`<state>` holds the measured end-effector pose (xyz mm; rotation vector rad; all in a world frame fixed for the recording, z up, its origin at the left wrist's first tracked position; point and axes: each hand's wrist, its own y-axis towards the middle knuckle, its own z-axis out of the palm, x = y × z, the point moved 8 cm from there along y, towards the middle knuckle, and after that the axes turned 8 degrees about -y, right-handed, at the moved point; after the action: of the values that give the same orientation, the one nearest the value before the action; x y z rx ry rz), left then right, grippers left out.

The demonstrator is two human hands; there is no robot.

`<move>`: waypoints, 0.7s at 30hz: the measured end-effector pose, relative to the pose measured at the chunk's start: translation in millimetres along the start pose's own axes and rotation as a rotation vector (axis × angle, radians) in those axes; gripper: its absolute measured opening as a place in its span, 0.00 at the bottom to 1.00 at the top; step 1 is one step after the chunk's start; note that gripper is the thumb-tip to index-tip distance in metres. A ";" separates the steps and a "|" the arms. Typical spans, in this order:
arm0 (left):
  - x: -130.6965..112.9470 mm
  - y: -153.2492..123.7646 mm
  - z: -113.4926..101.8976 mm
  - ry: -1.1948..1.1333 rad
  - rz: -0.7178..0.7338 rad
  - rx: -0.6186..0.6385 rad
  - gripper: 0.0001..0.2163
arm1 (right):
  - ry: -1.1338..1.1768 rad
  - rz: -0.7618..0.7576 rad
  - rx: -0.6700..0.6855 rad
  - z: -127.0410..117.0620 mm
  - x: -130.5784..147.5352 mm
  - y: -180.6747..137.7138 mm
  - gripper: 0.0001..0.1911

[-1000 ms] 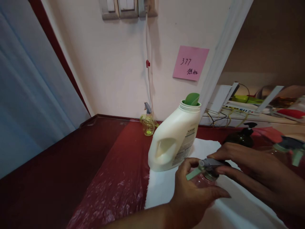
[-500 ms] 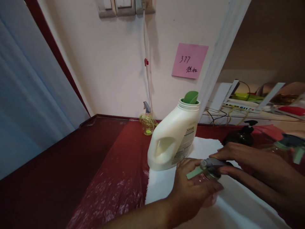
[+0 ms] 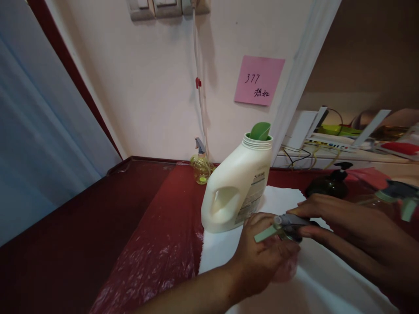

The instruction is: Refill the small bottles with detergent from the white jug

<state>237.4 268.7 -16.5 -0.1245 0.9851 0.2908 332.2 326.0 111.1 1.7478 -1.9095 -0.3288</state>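
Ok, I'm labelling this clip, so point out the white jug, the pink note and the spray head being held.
white jug [image 3: 240, 185], head view, on its side above the handle.
pink note [image 3: 259, 80], head view, at its middle.
spray head [image 3: 290, 220], head view, on its grey top.

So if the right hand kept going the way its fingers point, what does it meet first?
The right hand points leftward; beyond the spray head it grips, it would likely meet the left hand, then the white jug. Depth is unclear.
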 end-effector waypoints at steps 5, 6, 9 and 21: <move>8.6 0.8 2.7 -0.182 -0.105 -0.070 0.29 | 0.027 0.029 -0.005 -0.5 -1.3 -0.6 0.06; 6.3 0.8 2.1 -0.168 -0.093 -0.080 0.27 | 0.040 0.039 -0.002 0.0 -2.4 -0.6 0.06; -3.7 0.7 1.0 -0.078 -0.022 -0.047 0.21 | 0.066 0.061 -0.006 1.2 -6.7 -2.0 0.08; 6.0 0.5 3.9 -0.196 -0.091 -0.039 0.30 | 0.079 0.086 0.027 8.8 -13.7 -8.2 0.08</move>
<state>243.4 271.2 -19.3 -0.1728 0.7778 0.2335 334.8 336.8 96.7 1.6641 -1.9343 -0.2006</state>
